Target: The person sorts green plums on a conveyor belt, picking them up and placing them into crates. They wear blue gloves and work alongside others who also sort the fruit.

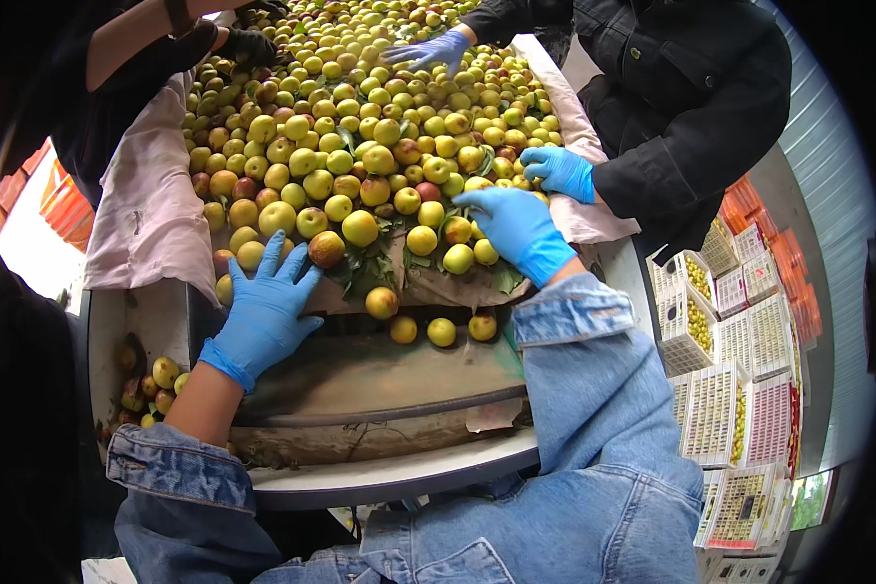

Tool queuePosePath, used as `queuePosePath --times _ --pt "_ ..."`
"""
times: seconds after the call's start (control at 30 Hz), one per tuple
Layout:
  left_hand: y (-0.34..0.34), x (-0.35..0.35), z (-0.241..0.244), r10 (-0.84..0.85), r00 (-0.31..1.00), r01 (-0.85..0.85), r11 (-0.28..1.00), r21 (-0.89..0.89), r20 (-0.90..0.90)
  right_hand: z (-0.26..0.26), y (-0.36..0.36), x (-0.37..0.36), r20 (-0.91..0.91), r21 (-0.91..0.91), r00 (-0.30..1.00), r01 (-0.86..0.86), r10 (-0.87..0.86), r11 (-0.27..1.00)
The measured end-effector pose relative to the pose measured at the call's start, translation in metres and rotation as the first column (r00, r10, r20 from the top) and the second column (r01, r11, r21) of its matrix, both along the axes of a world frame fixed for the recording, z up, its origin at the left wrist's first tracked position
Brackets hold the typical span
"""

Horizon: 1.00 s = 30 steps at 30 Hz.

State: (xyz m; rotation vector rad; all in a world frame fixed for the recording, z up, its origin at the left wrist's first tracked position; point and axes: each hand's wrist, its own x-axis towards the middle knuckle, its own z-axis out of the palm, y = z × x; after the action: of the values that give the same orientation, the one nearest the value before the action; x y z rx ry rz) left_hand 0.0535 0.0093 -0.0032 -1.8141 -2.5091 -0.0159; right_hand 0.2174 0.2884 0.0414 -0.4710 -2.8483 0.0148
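A deep spread of small round yellow-green fruits (pixel 301 161), some blushed red, covers the sorting table before me. My left hand (pixel 269 314), in a blue glove, lies at the front left of the heap with fingers spread. Its fingertips touch fruits beside a brownish-red one (pixel 326 250). At the front right, my right hand (pixel 517 228), gloved alike, reaches over the fruits with fingers stretched leftward. I see nothing gripped in it, though its palm side is hidden. Green leaves (pixel 365 269) lie between the hands. Several loose fruits (pixel 442 332) sit at the edge of a worn brown belt (pixel 379 372).
Pink cloth (pixel 150 197) drapes the table's sides. A co-worker's blue-gloved hand (pixel 561 172) rests near mine; the other (pixel 432 52) is farther back. Another person's dark-gloved hand (pixel 248 48) is at upper left. Fruits (pixel 164 372) fill a side corner. White crates (pixel 712 416) stand right.
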Motion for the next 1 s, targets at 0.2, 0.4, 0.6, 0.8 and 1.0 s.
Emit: queuePosePath --times 0.2,0.4,0.6,0.8,1.0 --pt "-0.002 -0.004 0.002 -0.037 0.999 0.037 0.999 0.027 0.007 -0.001 0.019 -0.076 0.237 -0.119 0.971 0.047 -0.017 0.992" --pt "-0.001 -0.004 0.001 -0.031 0.999 0.030 0.999 0.044 0.022 -0.007 0.021 -0.096 0.307 -0.205 0.945 0.177 -0.109 0.963" --pt "-0.002 -0.005 0.000 -0.038 0.999 0.036 0.997 0.072 0.024 0.001 0.019 -0.054 -0.238 -0.940 0.971 -0.234 0.016 0.249" --pt "0.003 -0.010 0.001 0.008 1.000 -0.009 0.988 0.152 0.004 0.029 -0.010 -0.004 -0.392 -0.906 0.920 -0.386 0.001 -0.177" --pt "0.003 -0.019 -0.001 0.264 0.964 -0.265 0.954 0.144 0.023 0.032 -0.025 0.020 -0.350 -0.929 0.935 -0.355 -0.062 -0.104"
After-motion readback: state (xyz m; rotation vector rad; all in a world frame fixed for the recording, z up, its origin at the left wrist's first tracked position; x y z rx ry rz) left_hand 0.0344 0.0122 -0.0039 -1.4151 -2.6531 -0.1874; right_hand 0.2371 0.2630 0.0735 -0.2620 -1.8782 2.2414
